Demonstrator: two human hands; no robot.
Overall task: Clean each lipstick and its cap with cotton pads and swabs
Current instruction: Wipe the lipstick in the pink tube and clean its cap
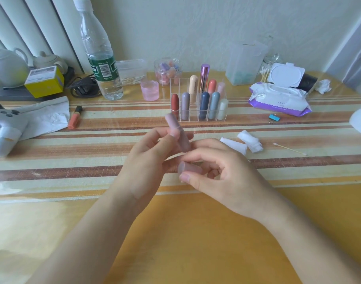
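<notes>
My left hand holds a dusty pink lipstick tube tilted up and to the left above the table's middle. My right hand pinches the matching pink cap between thumb and fingers, just below the tube and apart from it. Folded white cotton pads lie to the right of my hands, and a cotton swab lies further right. A clear acrylic organizer behind my hands holds several lipsticks upright.
An orange lipstick lies on the left beside crumpled paper. A water bottle, a pink cup, a wet wipes pack, a swab jar and a blue binder clip stand along the back.
</notes>
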